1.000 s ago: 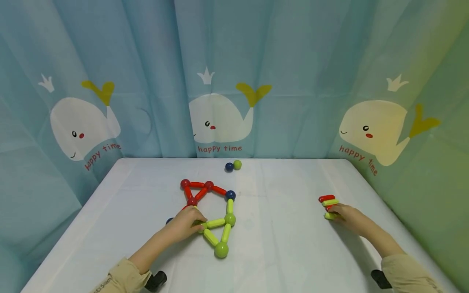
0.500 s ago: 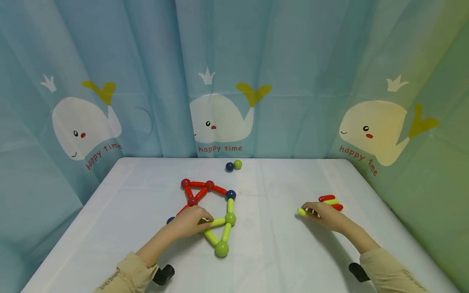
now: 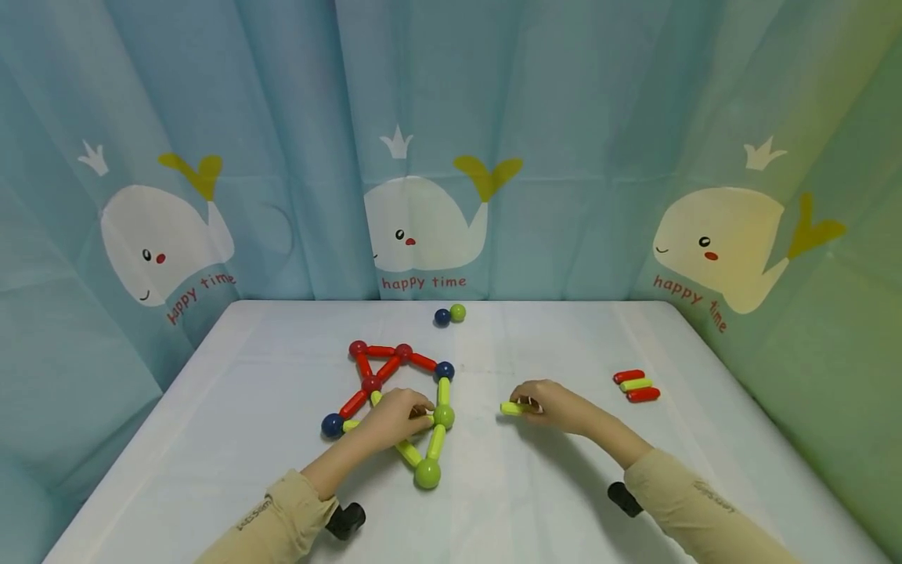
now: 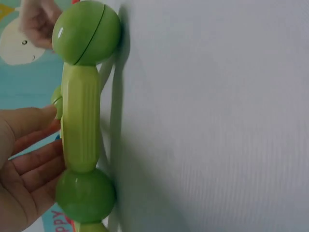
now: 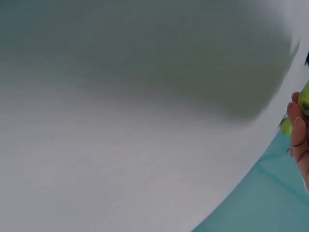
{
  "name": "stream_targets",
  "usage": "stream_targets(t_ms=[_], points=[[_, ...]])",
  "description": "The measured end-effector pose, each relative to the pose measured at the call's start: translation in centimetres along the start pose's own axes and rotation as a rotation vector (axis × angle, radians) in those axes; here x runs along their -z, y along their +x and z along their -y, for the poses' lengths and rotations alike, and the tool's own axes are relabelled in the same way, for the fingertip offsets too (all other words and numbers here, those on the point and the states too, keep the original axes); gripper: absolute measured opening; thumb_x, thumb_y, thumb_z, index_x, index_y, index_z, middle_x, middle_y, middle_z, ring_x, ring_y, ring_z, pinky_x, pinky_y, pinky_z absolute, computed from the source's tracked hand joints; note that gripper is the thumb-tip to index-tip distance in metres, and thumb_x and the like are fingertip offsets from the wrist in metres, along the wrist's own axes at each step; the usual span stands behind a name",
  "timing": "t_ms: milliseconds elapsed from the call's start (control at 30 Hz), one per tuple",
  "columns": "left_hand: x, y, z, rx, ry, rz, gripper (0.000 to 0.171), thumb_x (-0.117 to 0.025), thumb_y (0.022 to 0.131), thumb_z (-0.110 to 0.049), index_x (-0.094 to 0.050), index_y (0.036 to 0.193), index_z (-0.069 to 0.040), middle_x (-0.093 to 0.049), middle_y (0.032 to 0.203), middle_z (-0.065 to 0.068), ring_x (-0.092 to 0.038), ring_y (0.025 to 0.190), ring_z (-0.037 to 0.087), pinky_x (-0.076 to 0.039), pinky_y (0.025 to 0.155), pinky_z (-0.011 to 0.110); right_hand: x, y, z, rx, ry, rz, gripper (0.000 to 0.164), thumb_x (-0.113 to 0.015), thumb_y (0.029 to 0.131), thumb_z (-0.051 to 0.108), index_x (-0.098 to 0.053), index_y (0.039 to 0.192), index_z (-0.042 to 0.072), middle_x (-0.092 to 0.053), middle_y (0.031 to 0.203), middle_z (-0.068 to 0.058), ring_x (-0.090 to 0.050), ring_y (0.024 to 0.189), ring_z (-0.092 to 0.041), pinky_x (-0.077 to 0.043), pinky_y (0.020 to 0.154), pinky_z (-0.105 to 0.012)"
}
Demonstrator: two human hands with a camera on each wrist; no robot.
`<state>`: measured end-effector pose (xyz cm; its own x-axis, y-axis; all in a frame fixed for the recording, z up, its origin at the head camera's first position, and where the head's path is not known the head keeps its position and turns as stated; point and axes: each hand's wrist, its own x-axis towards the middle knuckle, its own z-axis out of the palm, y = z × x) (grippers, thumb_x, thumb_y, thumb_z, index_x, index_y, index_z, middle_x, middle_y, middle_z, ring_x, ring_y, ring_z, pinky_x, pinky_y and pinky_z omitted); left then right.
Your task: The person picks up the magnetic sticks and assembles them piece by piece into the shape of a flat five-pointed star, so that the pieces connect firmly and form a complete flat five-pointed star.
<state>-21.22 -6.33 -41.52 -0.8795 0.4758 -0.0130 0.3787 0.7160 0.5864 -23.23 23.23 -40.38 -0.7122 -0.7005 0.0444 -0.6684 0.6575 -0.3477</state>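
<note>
In the head view, a flat figure of magnetic sticks and balls lies left of centre, with a red triangle (image 3: 380, 365) at the back and lime sticks with green balls (image 3: 427, 473) in front. My left hand (image 3: 397, 419) reaches over it and pinches a lime stick (image 3: 431, 421) beside the right green ball (image 3: 444, 416). The left wrist view shows a nearer lime stick (image 4: 81, 118) in front of those fingers. My right hand (image 3: 553, 406) holds a loose lime stick (image 3: 514, 408) above the table, right of the figure; its end (image 5: 304, 104) shows in the right wrist view.
Two red sticks (image 3: 644, 395) and a lime stick (image 3: 636, 385) lie side by side at the right. A blue ball (image 3: 441, 317) and a green ball (image 3: 458, 312) sit near the back edge. A printed curtain (image 3: 564, 235) hangs behind the white table (image 3: 535, 345).
My right hand has taken a lime stick from the group at the right and carried it left towards the figure. My left hand has shifted right along the figure's lime sticks.
</note>
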Motion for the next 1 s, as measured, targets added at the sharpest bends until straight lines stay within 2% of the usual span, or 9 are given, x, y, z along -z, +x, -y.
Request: stream_targets(t_ms=[167, 300, 533, 767, 1000], points=[[-0.8, 0.8, -0.1, 0.025, -0.051, -0.038, 0.026, -0.065, 0.088, -0.015, -0.067, 0.111, -0.004, -0.070, 0.100, 0.008, -0.065, 0.089, 0.018, -0.054, 0.076, 0.031, -0.4, 1.9, 1.1, 0.053, 0.004, 0.023, 0.017, -0.065, 0.081, -0.004, -0.065, 0.098, -0.003, -0.065, 0.087, -0.007, -0.054, 0.073, -0.007, -0.048, 0.063, -0.021], [-1.1, 1.3, -0.5, 0.022, -0.059, -0.066, 0.024, -0.069, 0.085, -0.018, -0.070, 0.106, -0.005, -0.071, 0.095, 0.004, -0.063, 0.084, 0.015, -0.052, 0.074, 0.027, -0.9, 3.1, 1.7, 0.060, 0.005, 0.037, 0.017, -0.066, 0.082, -0.002, -0.065, 0.099, -0.002, -0.067, 0.090, -0.008, -0.054, 0.073, -0.007, -0.048, 0.064, -0.020], [-1.5, 1.7, -1.1, 0.030, -0.008, -0.088, 0.022, -0.074, 0.081, -0.017, -0.073, 0.097, -0.003, -0.071, 0.086, 0.003, -0.058, 0.075, 0.009, -0.050, 0.069, 0.025, -1.8, 4.8, 3.1, 0.080, 0.040, 0.063, 0.018, -0.066, 0.083, -0.002, -0.066, 0.101, -0.002, -0.067, 0.095, -0.011, -0.057, 0.077, -0.010, -0.050, 0.068, -0.020], [-1.7, 1.7, -1.2, 0.044, 0.018, -0.077, 0.020, -0.074, 0.081, -0.017, -0.073, 0.095, -0.004, -0.071, 0.085, 0.003, -0.057, 0.073, 0.008, -0.051, 0.070, 0.024, -2.4, 5.4, 3.7, 0.083, 0.044, 0.070, 0.017, -0.065, 0.085, -0.001, -0.066, 0.102, -0.001, -0.067, 0.098, -0.011, -0.061, 0.086, -0.016, -0.051, 0.074, -0.022], [-1.5, 1.8, -1.4, 0.052, 0.038, -0.082, 0.019, -0.074, 0.080, -0.016, -0.074, 0.095, -0.004, -0.071, 0.085, 0.003, -0.057, 0.073, 0.008, -0.051, 0.070, 0.024, -2.5, 5.7, 3.1, 0.064, 0.050, 0.025, 0.014, -0.065, 0.086, 0.002, -0.066, 0.100, 0.000, -0.066, 0.095, -0.009, -0.061, 0.085, -0.016, -0.052, 0.073, -0.022]])
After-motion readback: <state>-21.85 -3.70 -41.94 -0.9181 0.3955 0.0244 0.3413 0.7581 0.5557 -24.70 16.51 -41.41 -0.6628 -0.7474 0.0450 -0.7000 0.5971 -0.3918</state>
